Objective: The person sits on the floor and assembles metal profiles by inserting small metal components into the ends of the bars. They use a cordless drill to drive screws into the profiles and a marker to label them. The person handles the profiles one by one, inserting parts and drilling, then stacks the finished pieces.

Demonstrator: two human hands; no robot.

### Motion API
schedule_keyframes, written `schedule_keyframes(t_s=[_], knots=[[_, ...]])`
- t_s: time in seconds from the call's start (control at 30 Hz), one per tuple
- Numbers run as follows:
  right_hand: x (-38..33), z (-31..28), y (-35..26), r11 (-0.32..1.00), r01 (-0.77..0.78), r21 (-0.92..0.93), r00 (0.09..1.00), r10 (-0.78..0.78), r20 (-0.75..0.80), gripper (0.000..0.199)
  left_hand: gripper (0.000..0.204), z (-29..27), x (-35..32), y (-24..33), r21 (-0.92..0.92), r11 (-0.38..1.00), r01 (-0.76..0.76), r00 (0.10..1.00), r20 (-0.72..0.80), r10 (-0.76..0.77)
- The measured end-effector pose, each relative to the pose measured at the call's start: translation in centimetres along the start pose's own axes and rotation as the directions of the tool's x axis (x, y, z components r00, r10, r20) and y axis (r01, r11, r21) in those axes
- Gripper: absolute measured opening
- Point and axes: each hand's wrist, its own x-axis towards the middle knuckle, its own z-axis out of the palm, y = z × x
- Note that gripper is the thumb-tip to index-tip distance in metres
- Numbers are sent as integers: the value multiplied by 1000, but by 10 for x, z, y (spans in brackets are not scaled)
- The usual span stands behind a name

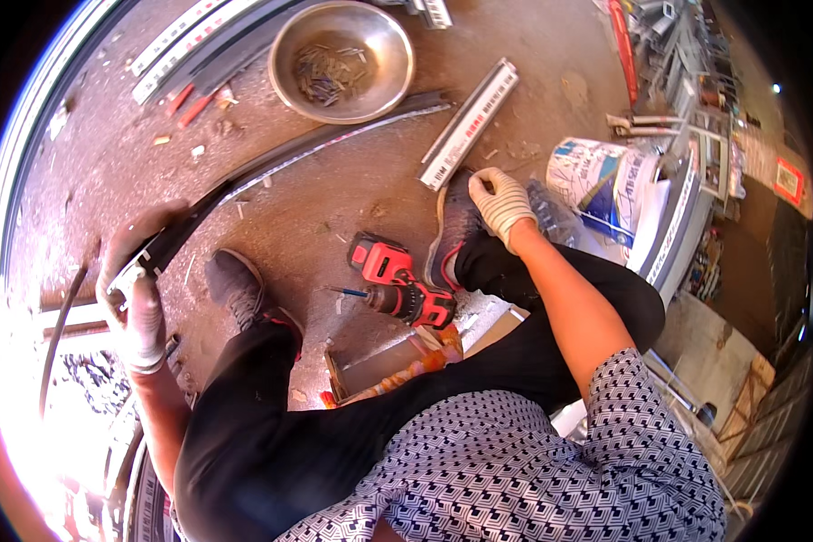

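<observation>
Head camera view shows two hands of the person, both in pale gloves, above the floor [334,203]. The left hand [143,318] is closed around the near end of one long dark strip [271,163]. From this hand, the strip runs up and to the right, and its far end is just beside one metal bowl [285,90]; whether they touch, I cannot tell. The right hand [504,206] is above the right shoe, with the fingers bent inward; I cannot tell if the fingertips meet or pinch some small thing.

In the bowl there are many small pieces [330,74], too many for an exact count. One short white-faced bar [470,125] lies on the floor near the right hand, apart from it. Between the two shoes [237,285] lies one red and black drill [415,303], with one blue bit [350,292] which points left. Nearer to the body there is one shallow box [370,363].

On the right side stands one white and blue bucket [596,185]. At the upper left there are two red handles [190,110], side by side, and at least two long bars [190,56] with white faces.
</observation>
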Motion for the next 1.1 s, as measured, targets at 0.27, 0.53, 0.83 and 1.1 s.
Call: schedule_keyframes(t_s=[0.27,0.53,0.83,1.1], knots=[[-53,-161,-19,965,254,-67,966,-257,-43,23,80,0,13,-10,-36,999,-35,998,49,37],[-99,-244,58,919,-46,392,981,115,-156,24,64,-13,4,-12,-149,986,-71,989,122,89],[-160,-91,276,939,-334,85,670,300,-679,27,71,0,7,-1,-57,998,-11,989,149,19],[-124,-92,281,717,-594,365,332,631,-701,27,78,-4,1,16,17,993,114,991,69,-115]])
